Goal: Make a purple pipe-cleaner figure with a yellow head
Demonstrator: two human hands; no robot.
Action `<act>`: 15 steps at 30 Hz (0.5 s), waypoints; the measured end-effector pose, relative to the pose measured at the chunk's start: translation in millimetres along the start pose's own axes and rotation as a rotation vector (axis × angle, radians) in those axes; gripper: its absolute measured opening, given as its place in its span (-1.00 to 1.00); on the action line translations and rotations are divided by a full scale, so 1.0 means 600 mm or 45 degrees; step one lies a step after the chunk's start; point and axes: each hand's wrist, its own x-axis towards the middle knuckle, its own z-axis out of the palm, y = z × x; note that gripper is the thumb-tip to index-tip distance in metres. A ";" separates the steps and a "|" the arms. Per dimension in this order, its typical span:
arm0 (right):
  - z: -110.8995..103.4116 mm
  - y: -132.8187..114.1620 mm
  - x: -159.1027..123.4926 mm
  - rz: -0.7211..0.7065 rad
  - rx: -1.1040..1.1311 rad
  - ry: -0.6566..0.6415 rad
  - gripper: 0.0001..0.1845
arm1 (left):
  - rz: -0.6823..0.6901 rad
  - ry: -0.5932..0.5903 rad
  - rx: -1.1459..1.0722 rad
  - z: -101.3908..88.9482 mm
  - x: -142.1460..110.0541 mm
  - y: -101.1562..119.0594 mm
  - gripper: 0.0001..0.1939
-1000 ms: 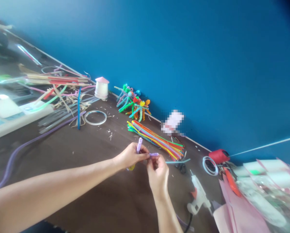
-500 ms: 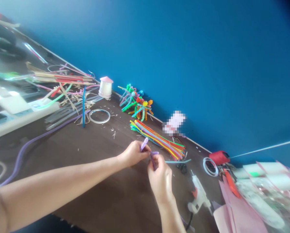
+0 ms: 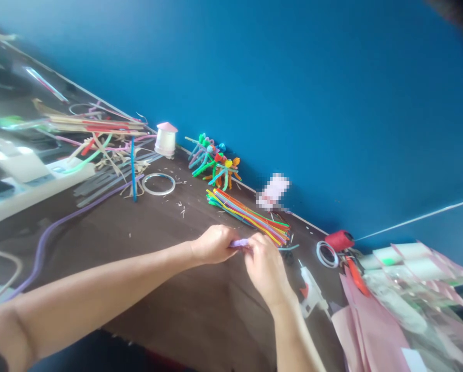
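Observation:
A short length of purple pipe cleaner [image 3: 239,243] stretches between my two hands above the dark table. My left hand [image 3: 214,245] is closed round one end of it, and my right hand [image 3: 265,263] pinches the other. The parts inside the fingers are hidden. Just beyond the hands lies a bundle of colourful pipe cleaners [image 3: 250,217]. Behind the bundle stand several small figures [image 3: 214,161] bent from pipe cleaners in green, blue, orange and yellow. A light blue pipe cleaner [image 3: 289,248] shows beside my right hand.
A white glue gun [image 3: 312,294] lies right of my right hand, near pink sheets [image 3: 366,325] and red thread [image 3: 338,241]. A clear ring [image 3: 159,184], a white cup with a pink lid [image 3: 165,140], a power strip [image 3: 41,186] and sticks [image 3: 95,124] are on the left.
Both hands have turned, and the purple pipe cleaner, whose ends stuck up and crossed before, now shows as one short piece between the fists. The view has shifted slightly.

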 end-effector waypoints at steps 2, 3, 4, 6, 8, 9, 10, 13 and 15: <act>-0.007 0.015 0.006 0.083 0.238 -0.094 -0.89 | 0.040 -0.047 -0.122 -0.002 0.001 -0.005 -0.89; -0.009 0.023 0.009 0.131 0.383 -0.156 -0.90 | 0.047 -0.094 -0.222 -0.004 0.002 -0.007 -0.88; -0.011 0.030 0.011 0.171 0.528 -0.221 -0.91 | 0.042 -0.154 -0.349 -0.004 0.003 -0.009 -0.87; -0.011 0.043 0.014 0.230 0.759 -0.302 -0.91 | -0.027 -0.269 -0.639 -0.005 0.005 -0.012 -0.84; -0.008 0.049 0.015 0.262 0.875 -0.291 -0.91 | -0.155 -0.305 -0.887 -0.003 0.007 -0.013 -0.82; -0.005 0.049 0.014 0.271 0.888 -0.251 -0.91 | -0.220 -0.283 -0.979 -0.001 0.007 -0.012 -0.81; -0.001 0.048 0.013 0.275 0.874 -0.196 -0.90 | -0.276 -0.244 -1.052 0.001 0.008 -0.012 -0.81; 0.014 0.040 0.007 0.260 0.747 -0.008 -0.89 | -0.409 -0.100 -1.208 0.010 0.009 -0.009 -0.80; 0.026 0.034 0.003 0.248 0.650 0.084 -0.88 | -0.472 -0.026 -1.261 0.015 0.011 -0.008 -0.79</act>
